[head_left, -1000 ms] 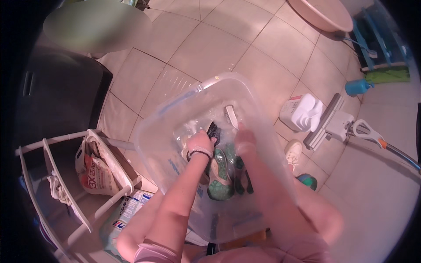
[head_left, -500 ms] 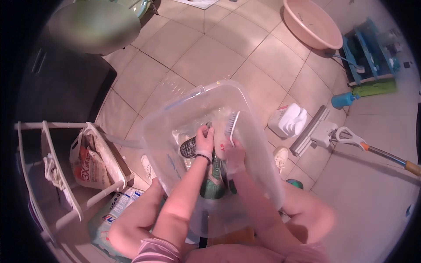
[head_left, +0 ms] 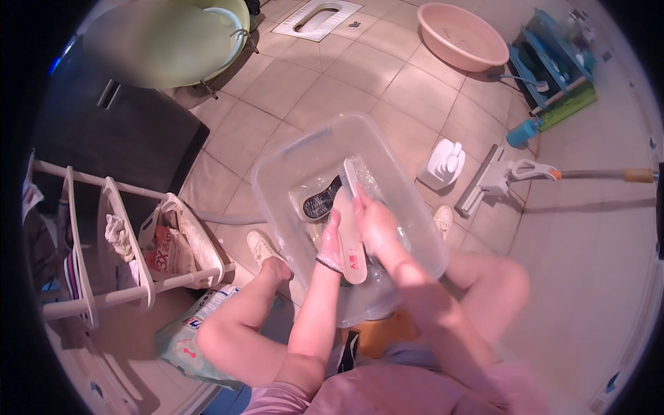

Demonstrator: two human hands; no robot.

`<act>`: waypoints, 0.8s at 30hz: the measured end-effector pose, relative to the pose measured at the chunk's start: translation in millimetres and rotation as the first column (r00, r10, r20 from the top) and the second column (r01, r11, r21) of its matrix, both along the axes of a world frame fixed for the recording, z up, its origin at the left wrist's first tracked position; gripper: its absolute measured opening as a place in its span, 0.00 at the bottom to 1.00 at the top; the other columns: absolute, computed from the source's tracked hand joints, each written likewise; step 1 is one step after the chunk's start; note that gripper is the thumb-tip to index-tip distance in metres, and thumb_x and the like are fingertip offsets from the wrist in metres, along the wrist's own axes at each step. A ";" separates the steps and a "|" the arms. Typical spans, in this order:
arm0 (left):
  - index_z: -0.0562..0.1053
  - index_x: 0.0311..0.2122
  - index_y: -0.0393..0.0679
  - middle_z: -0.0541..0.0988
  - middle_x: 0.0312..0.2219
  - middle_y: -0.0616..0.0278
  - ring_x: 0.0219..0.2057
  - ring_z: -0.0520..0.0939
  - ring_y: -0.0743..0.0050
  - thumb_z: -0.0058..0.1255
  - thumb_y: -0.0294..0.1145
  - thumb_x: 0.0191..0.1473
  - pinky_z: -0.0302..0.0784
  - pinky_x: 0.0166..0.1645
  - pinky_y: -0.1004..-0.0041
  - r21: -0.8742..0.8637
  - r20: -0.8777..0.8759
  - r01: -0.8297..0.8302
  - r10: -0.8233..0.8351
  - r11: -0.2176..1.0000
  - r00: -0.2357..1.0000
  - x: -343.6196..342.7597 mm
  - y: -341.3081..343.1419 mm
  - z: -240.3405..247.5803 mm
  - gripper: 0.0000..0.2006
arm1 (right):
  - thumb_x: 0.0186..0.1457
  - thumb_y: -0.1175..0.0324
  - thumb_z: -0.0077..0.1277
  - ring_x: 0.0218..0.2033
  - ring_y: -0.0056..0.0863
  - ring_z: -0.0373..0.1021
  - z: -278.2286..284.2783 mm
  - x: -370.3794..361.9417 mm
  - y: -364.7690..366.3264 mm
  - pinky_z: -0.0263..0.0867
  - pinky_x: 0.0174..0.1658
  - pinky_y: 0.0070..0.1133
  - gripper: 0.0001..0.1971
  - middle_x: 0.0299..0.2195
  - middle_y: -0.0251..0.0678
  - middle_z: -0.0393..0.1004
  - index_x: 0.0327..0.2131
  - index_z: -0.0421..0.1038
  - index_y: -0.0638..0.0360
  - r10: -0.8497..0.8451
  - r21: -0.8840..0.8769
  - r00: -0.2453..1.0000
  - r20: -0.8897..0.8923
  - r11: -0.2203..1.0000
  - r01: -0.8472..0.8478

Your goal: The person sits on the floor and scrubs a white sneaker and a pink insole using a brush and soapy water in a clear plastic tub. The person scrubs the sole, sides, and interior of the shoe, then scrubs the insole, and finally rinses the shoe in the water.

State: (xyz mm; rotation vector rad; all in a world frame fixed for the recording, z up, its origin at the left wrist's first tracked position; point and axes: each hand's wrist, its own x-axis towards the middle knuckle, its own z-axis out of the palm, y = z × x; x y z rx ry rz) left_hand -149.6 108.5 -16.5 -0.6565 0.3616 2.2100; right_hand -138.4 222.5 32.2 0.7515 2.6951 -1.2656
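Between my knees stands a translucent plastic tub [head_left: 294,146] with wet, sudsy-looking contents. My left hand [head_left: 331,243] is closed on the edge of a pale insole [head_left: 353,256] with red print, which lies lengthwise over the tub. In my right hand [head_left: 377,225] is a white scrubbing brush [head_left: 350,177]; its head rests at or just above the insole's far end, and contact is hard to tell. Left of the brush, a shoe with a black patterned sole [head_left: 321,203] lies on its side in the tub. Under the insole, a bit of green is mostly hidden.
A white jug [head_left: 444,164] and a floor squeegee mop [head_left: 487,181] lie right of the tub. To the left are a white rack [head_left: 149,280] and a grey hose [head_left: 228,218]. Farther off are a pink basin [head_left: 462,38], a blue bottle [head_left: 522,133] and a squat toilet [head_left: 317,19].
The insole now shows nearly whole and covers the green shoe seen before. The brush has turned from bristles showing sideways to lying along the insole's far end. The view has shifted.
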 end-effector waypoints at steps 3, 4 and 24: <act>0.61 0.53 0.39 0.72 0.44 0.52 0.44 0.73 0.57 0.38 0.55 0.55 0.67 0.52 0.63 0.114 -0.032 -0.057 0.061 0.992 0.998 3.5 -14.2 20.4 0.30 | 0.57 0.59 0.37 0.27 0.44 0.71 16.7 23.4 -12.8 0.67 0.32 0.35 0.18 0.24 0.46 0.73 0.51 0.64 0.42 0.218 0.116 0.975 0.041 0.968 -0.221; 0.62 0.53 0.39 0.73 0.43 0.53 0.43 0.74 0.57 0.39 0.56 0.54 0.69 0.50 0.63 0.205 -0.108 0.007 0.016 0.979 0.994 1.6 -31.2 7.7 0.30 | 0.57 0.59 0.37 0.28 0.44 0.71 31.2 46.9 -25.9 0.67 0.33 0.35 0.18 0.25 0.46 0.73 0.51 0.64 0.40 0.319 0.076 0.937 0.144 0.940 -0.332; 0.67 0.47 0.44 0.77 0.33 0.54 0.31 0.79 0.61 0.38 0.59 0.54 0.77 0.35 0.65 -0.122 0.061 0.041 -0.034 0.992 0.998 8.7 -14.5 -17.3 0.28 | 0.57 0.62 0.35 0.33 0.46 0.71 -3.2 1.5 -2.3 0.66 0.37 0.37 0.19 0.30 0.48 0.73 0.52 0.60 0.50 0.110 -0.155 0.973 0.201 0.985 -0.080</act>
